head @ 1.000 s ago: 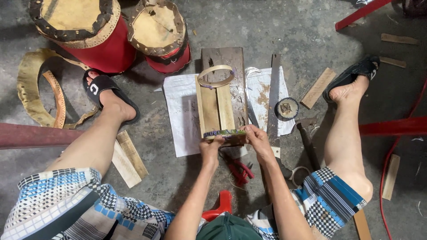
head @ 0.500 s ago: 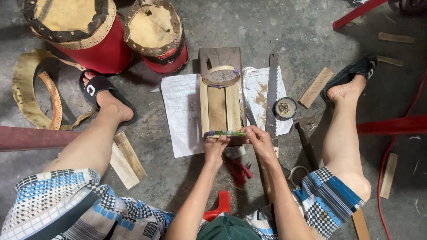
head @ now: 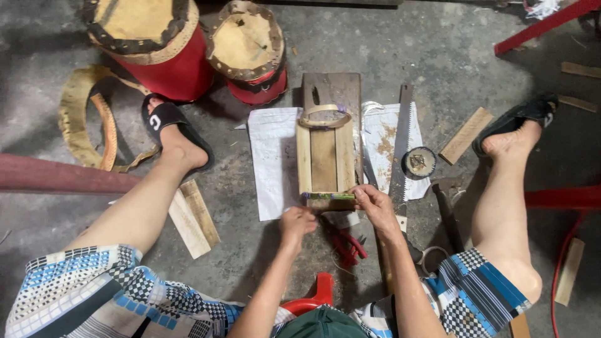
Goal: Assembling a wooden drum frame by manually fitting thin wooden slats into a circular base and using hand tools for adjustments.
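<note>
A bamboo frame (head: 305,156) of two upright strips with a curved band at the far end lies on a dark wooden board (head: 332,87). A green-wrapped crosspiece (head: 325,196) sits at the frame's near end. My right hand (head: 374,203) pinches the right end of that crosspiece. Just below the frame's near left corner my left hand (head: 297,222) is curled closed; whether it grips anything I cannot make out.
White sheets (head: 272,159) lie under the board. A hand saw (head: 400,134), a round tin (head: 419,161) and red pliers (head: 347,244) lie to the right. Two red drums (head: 159,44) stand at the back left. Wood strips (head: 194,219) and my sandalled feet flank the work.
My left hand has dropped away from the crosspiece toward me. My right hand stays at the crosspiece's right end. The frame has not moved.
</note>
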